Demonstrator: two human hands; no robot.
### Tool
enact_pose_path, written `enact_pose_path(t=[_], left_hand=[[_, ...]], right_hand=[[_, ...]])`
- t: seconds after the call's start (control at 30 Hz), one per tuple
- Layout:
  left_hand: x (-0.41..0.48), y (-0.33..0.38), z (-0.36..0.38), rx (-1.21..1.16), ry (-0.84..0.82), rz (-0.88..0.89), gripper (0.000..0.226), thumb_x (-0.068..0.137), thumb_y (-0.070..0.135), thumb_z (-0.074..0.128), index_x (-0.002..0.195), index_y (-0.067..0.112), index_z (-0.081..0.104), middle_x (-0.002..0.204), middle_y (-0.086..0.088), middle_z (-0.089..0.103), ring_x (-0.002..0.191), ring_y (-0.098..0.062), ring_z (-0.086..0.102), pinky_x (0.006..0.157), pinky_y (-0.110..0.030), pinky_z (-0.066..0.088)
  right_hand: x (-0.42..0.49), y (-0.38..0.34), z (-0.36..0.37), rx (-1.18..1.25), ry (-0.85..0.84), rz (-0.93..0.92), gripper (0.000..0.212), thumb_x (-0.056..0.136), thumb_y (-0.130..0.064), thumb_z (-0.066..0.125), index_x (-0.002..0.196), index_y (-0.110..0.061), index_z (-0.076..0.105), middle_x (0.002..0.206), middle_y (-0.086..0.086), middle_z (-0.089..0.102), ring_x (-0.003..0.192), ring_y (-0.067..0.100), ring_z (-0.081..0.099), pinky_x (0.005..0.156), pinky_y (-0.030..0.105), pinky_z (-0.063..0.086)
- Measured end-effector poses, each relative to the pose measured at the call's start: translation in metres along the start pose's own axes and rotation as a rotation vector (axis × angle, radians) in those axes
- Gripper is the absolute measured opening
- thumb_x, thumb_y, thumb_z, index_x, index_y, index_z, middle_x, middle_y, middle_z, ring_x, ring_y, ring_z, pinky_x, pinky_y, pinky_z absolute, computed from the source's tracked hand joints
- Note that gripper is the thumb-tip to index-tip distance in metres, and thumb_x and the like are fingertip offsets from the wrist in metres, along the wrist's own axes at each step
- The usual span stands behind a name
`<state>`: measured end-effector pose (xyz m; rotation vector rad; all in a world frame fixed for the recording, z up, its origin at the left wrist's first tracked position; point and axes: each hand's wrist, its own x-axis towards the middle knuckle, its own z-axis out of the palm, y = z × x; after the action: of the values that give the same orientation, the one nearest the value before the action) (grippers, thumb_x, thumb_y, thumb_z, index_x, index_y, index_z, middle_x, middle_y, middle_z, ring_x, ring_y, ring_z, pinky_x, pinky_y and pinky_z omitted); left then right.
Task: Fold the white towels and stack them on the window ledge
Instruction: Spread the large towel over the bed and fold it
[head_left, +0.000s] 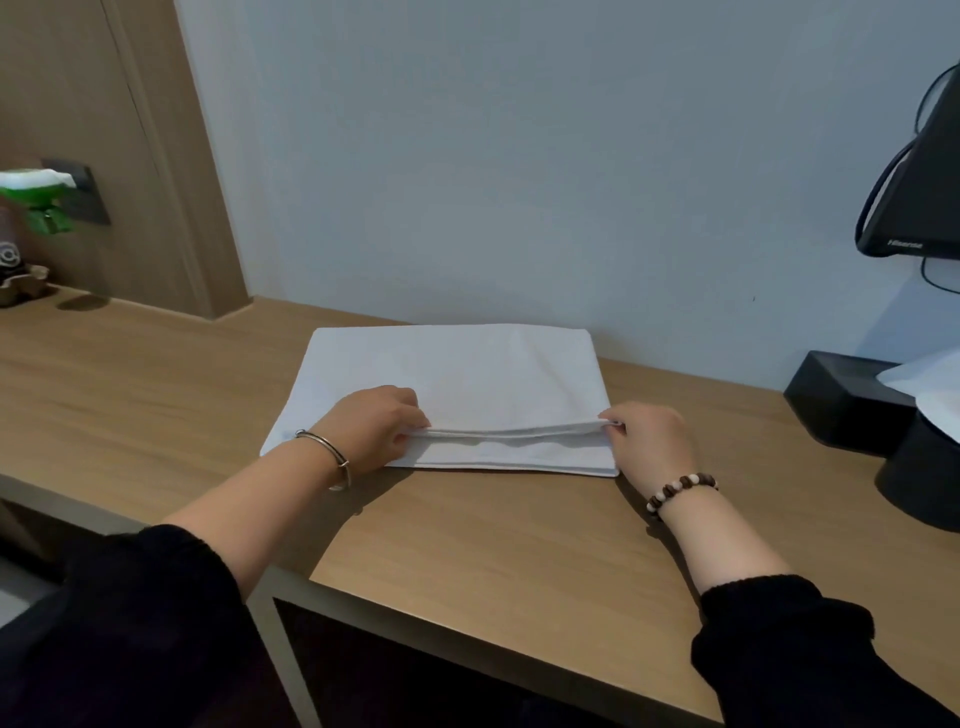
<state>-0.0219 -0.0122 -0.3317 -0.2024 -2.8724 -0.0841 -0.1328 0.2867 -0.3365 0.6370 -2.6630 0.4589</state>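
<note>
Past our sleeves (130, 623), left hand (371, 423) and right hand (649, 441) each pinch the towel (457, 369) edge stretched between them. We should carry both ends over level, beyond our knuckles.

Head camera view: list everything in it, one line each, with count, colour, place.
towel: one, white, flat on the desk centre, partly folded
desk: one, light wood, across the foreground
spray bottle: one, green and white, far left
monitor: one, black, upper right
tissue box: one, black, right, on the desk
left hand: one, silver bangle at wrist, pinches towel fold
right hand: one, beaded bracelet at wrist, pinches towel fold
</note>
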Motion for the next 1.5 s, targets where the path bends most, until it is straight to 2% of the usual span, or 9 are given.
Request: enact_pose_path(t=[0.17, 0.33, 0.47, 0.7, 0.87, 0.97, 1.1, 1.33, 1.5], left_hand=[[-0.016, 0.0, 0.007, -0.01, 0.215, 0.044, 0.015, 0.068, 0.002, 0.063, 0.075, 0.011, 0.073, 0.073, -0.006, 0.065, 0.064, -0.03, 0.061, 0.049, -0.037, 0.051], [-0.022, 0.004, 0.01, -0.054, 0.273, 0.026, 0.017, 0.068, -0.001, 0.07, 0.075, 0.014, 0.073, 0.075, -0.002, 0.065, 0.065, -0.029, 0.06, 0.046, -0.036, 0.05], [-0.023, 0.004, 0.012, -0.053, 0.27, 0.003, 0.024, 0.064, -0.007, 0.075, 0.076, 0.013, 0.073, 0.076, -0.003, 0.065, 0.066, -0.03, 0.061, 0.047, -0.032, 0.049], [-0.018, 0.003, 0.009, -0.01, 0.333, 0.02, 0.022, 0.077, 0.011, 0.041, 0.072, 0.008, 0.062, 0.071, -0.008, 0.057, 0.064, -0.031, 0.054, 0.043, -0.034, 0.045], [-0.011, 0.014, -0.016, -0.07, 0.508, -0.03, 0.021, 0.075, 0.011, 0.04, 0.071, 0.006, 0.06, 0.075, -0.008, 0.057, 0.068, -0.028, 0.051, 0.05, -0.033, 0.044], [-0.026, 0.02, -0.011, -0.039, 0.451, 0.035, 0.024, 0.076, 0.015, 0.037, 0.07, 0.009, 0.06, 0.075, -0.005, 0.056, 0.07, -0.021, 0.046, 0.047, -0.031, 0.042], [-0.043, 0.017, 0.003, -0.056, 0.223, 0.033, 0.012, 0.073, 0.0, 0.061, 0.075, 0.012, 0.064, 0.08, -0.004, 0.06, 0.075, -0.026, 0.056, 0.054, -0.036, 0.049], [-0.039, 0.024, 0.001, -0.17, 0.107, -0.12, 0.012, 0.085, 0.008, 0.057, 0.091, 0.015, 0.065, 0.095, 0.003, 0.056, 0.086, -0.011, 0.043, 0.073, -0.023, 0.038], [-0.041, 0.025, 0.002, -0.228, 0.117, -0.156, 0.011, 0.082, 0.007, 0.059, 0.087, 0.014, 0.066, 0.091, 0.005, 0.054, 0.084, -0.011, 0.045, 0.071, -0.023, 0.036]], right_hand=[[-0.013, -0.009, -0.01, 0.124, 0.28, -0.146, 0.014, 0.079, 0.005, 0.064, 0.084, -0.005, 0.071, 0.084, 0.009, 0.07, 0.078, 0.03, 0.065, 0.064, 0.032, 0.048], [-0.024, 0.002, -0.017, -0.01, -0.164, -0.081, 0.013, 0.09, -0.012, 0.054, 0.09, -0.015, 0.066, 0.093, 0.0, 0.065, 0.09, 0.023, 0.058, 0.067, 0.029, 0.035], [-0.031, -0.004, -0.023, 0.081, 0.007, -0.1, 0.01, 0.089, -0.014, 0.058, 0.089, -0.014, 0.068, 0.09, -0.001, 0.066, 0.087, 0.022, 0.059, 0.068, 0.029, 0.039], [-0.029, -0.015, -0.003, -0.036, -0.137, -0.19, 0.008, 0.094, -0.022, 0.054, 0.09, -0.016, 0.052, 0.095, -0.001, 0.053, 0.087, 0.019, 0.051, 0.067, 0.027, 0.033], [-0.023, -0.017, 0.003, -0.078, -0.124, -0.149, 0.005, 0.093, -0.016, 0.051, 0.091, -0.012, 0.05, 0.099, 0.006, 0.054, 0.089, 0.026, 0.052, 0.071, 0.036, 0.043], [-0.022, -0.017, 0.003, -0.081, -0.126, -0.134, 0.001, 0.093, -0.013, 0.051, 0.093, -0.012, 0.05, 0.101, 0.007, 0.054, 0.092, 0.027, 0.052, 0.073, 0.037, 0.044], [-0.021, -0.016, 0.004, -0.03, -0.139, -0.078, 0.002, 0.092, -0.008, 0.05, 0.092, -0.009, 0.052, 0.099, 0.007, 0.054, 0.091, 0.029, 0.053, 0.069, 0.034, 0.039], [-0.023, -0.007, -0.009, 0.45, -0.016, 0.201, 0.008, 0.091, -0.014, 0.059, 0.084, -0.011, 0.058, 0.1, 0.001, 0.046, 0.071, 0.007, 0.047, 0.07, 0.025, 0.033], [-0.02, -0.005, -0.013, 0.794, -0.108, 0.455, 0.027, 0.093, -0.037, 0.053, 0.081, -0.013, 0.055, 0.078, 0.006, 0.064, 0.063, 0.018, 0.06, 0.062, 0.033, 0.047]])
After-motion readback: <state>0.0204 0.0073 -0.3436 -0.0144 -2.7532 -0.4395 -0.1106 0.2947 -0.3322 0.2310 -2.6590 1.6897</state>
